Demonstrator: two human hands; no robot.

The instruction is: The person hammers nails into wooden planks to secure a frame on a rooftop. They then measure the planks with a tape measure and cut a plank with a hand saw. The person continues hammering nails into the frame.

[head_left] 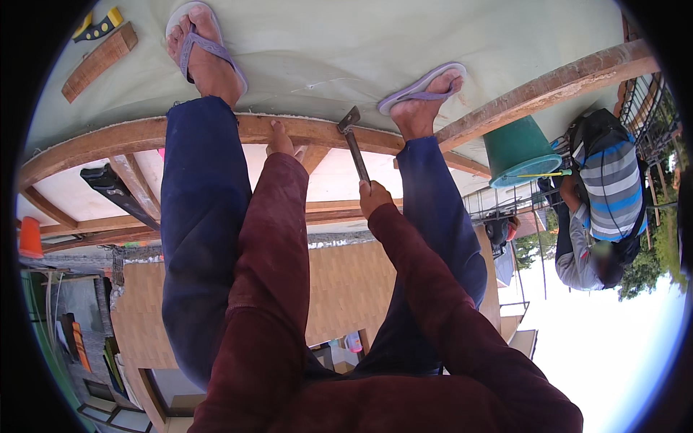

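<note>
My right hand (376, 198) is closed around the handle of a hammer (356, 153), whose metal head rests at or just above a long wooden beam (317, 131). My left hand (280, 140) is at the same beam, left of the hammer, one digit laid up against the wood and the other fingers partly hidden. It appears to grip the beam; whether something small is pinched there I cannot make out. A short wooden brace (312, 159) meets the beam between my hands. My sandalled feet stand on a pale surface past the beam.
A cut wood piece (99, 62) lies at the far left, by a yellow-and-black tool handle (99, 26). Another beam (548, 86) slants on the right, near a green bucket (521, 153). Beyond it a person in stripes (612, 184) bends over. An orange container (30, 238) is at left.
</note>
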